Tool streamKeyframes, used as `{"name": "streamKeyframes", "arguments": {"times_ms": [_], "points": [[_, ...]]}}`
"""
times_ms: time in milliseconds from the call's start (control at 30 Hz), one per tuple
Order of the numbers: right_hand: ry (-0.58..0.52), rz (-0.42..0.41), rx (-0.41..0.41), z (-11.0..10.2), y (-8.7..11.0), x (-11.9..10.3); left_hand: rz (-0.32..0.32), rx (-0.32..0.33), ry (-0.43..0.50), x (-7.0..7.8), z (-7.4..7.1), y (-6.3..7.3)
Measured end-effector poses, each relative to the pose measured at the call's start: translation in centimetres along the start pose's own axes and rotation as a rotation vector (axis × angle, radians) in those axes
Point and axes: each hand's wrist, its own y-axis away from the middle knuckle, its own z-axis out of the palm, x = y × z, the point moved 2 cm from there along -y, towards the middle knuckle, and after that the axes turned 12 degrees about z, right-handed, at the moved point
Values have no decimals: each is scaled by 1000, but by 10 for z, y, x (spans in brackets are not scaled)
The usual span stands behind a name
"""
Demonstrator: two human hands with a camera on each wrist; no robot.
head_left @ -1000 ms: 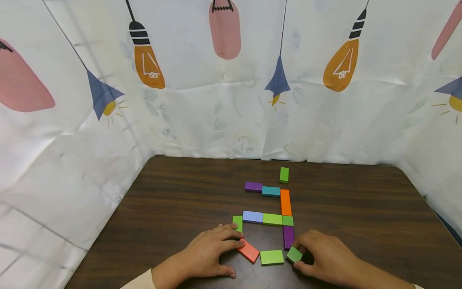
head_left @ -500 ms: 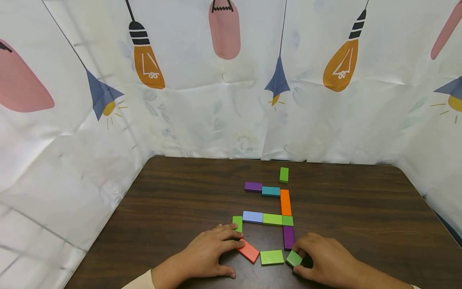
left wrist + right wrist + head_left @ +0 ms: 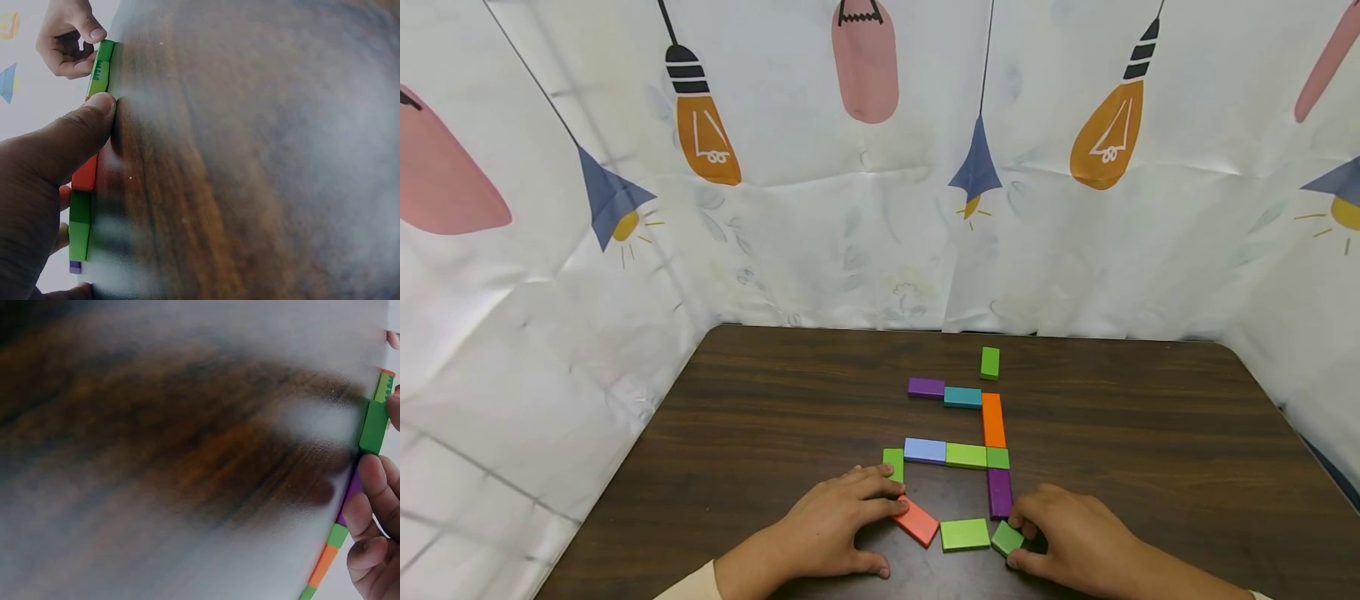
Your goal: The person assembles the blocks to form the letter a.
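My right hand (image 3: 1078, 529) pinches a small green block (image 3: 1007, 538) between thumb and fingertips, low on the table. This block stands at an angle, just right of a light green block (image 3: 966, 535) and below a purple block (image 3: 1000, 493). On the left, my left hand (image 3: 842, 525) lies with relaxed fingers, its fingertips touching a coral block (image 3: 917, 522) and an upright green block (image 3: 893, 464). The coral block is slanted and partly covered by a finger. In the right wrist view, fingertips meet the green block (image 3: 373, 428) at both ends.
Further back, a blue block (image 3: 925, 450), a light green block (image 3: 966, 455) and a small green block (image 3: 997, 458) form a row. An orange block (image 3: 993, 421) leads up to a teal block (image 3: 962, 397) and a purple one (image 3: 927, 388). A separate green block (image 3: 990, 364) lies near the far table edge.
My right hand has slid the small green block slightly left and toward me, closer to the light green block. The left hand has stayed in place.
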Motion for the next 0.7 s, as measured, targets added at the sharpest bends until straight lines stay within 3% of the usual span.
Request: {"name": "streamKeyframes", "arguments": {"times_ms": [533, 700], "points": [[7, 9, 64, 0, 0, 0, 2, 1, 5, -1, 1, 1], [8, 9, 150, -14, -5, 0, 5, 2, 5, -2, 1, 0]]}}
